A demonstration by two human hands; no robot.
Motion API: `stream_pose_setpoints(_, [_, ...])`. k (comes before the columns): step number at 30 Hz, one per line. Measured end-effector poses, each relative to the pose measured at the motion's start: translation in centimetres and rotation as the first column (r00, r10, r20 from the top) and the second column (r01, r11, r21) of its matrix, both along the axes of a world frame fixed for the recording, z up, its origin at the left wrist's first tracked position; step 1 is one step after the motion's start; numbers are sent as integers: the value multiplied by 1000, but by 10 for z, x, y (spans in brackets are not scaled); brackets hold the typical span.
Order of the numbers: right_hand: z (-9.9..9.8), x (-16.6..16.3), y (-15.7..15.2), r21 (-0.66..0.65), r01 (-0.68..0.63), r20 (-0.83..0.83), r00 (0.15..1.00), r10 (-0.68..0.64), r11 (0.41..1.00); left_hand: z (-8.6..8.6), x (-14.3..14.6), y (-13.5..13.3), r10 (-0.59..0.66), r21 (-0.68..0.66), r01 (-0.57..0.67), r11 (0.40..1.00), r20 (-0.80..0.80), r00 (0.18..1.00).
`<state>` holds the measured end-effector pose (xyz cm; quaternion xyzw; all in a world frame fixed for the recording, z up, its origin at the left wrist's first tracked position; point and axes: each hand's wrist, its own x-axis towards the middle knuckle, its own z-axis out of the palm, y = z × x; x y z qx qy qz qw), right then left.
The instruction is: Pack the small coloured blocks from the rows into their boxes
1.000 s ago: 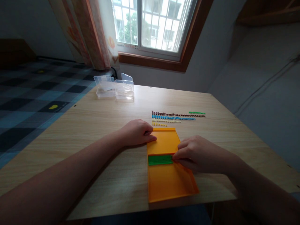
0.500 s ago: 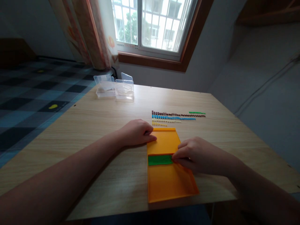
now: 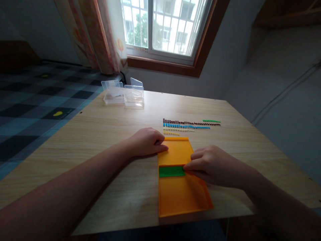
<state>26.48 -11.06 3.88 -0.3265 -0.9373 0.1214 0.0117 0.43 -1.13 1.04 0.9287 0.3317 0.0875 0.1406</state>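
An orange tray (image 3: 183, 197) lies on the table in front of me, with a raised divider across it. Just on the near side of the divider sits a flat band of small green pieces (image 3: 171, 171). My left hand (image 3: 149, 141) is closed on the tray's upper left edge, thumb over the rim. My right hand (image 3: 204, 164) reaches over the tray's right side, its fingers pinched together at the right end of the green band. What lies between those fingertips is hidden.
Beyond the tray run rows of tiny pieces: brown ones (image 3: 173, 121), blue ones (image 3: 175, 126), pale and yellow ones (image 3: 170, 133), and a short green row (image 3: 211, 121). Open clear plastic boxes (image 3: 134, 97) stand at the table's far left, near a checked bed (image 3: 50, 97).
My right fingertips have shifted slightly at the green band's right end, with the index finger a little higher. My left hand keeps its place on the tray.
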Motion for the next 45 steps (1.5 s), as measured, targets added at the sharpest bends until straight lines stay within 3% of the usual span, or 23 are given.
stream_pose_setpoints(5, [-2,-2,0,99,-47,79,996,39,994,0,0,0,3,13,-3,1000,-6,1000])
stream_pose_setpoints(19, [-9,-5,-3,201,-36,112,994,14,979,1,1,0,9,5,-9,1000,-17,1000])
stream_pose_setpoints(35, [-6,-3,-5,218,-22,91,996,2,976,1,1,0,13,3,-13,1000,-9,1000])
stream_pose_setpoints(45, [-1,-5,-3,106,-51,166,986,33,993,2,1,0,8,-1,-8,1000,-13,1000])
